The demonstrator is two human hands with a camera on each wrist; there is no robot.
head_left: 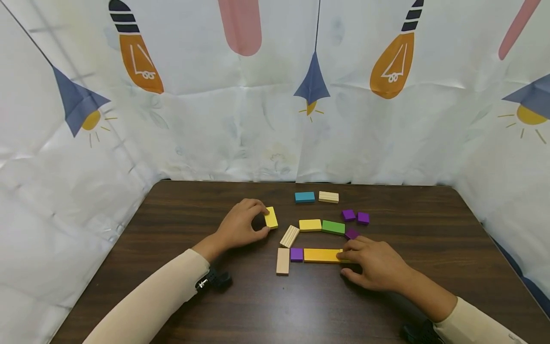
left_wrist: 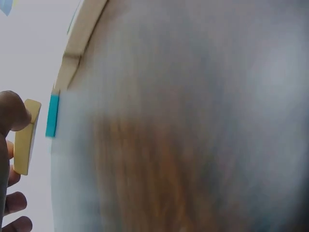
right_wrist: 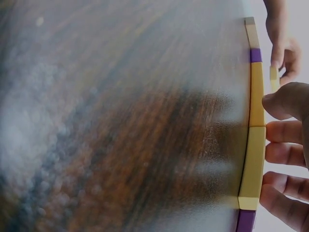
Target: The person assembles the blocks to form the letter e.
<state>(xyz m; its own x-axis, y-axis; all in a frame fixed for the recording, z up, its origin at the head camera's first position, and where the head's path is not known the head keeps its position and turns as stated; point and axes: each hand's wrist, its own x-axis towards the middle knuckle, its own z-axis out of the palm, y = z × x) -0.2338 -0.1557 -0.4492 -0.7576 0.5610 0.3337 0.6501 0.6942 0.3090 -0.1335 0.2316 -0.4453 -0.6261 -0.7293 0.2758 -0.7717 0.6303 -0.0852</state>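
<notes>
My left hand (head_left: 242, 224) pinches a yellow block (head_left: 271, 218) between thumb and fingers, left of the other blocks. The left wrist view shows this block side-on, near a blue block. My right hand (head_left: 378, 263) rests its fingertips on a row of blocks. From the left, the row has a plain wooden block (head_left: 282, 262), a purple block (head_left: 296, 255) and a long orange-yellow block (head_left: 322, 256). In the right wrist view, a paler yellow block (right_wrist: 253, 162) and another purple block (right_wrist: 245, 220) continue the row; my hand hides them in the head view.
Behind the row lie a ribbed wooden block (head_left: 290, 236), a yellow block (head_left: 310, 225), a green block (head_left: 333, 227) and several purple blocks (head_left: 363, 218). Farther back are a blue block (head_left: 304, 197) and a pale wooden block (head_left: 328, 197). A printed white curtain (head_left: 266, 134) borders the dark table (head_left: 180, 205).
</notes>
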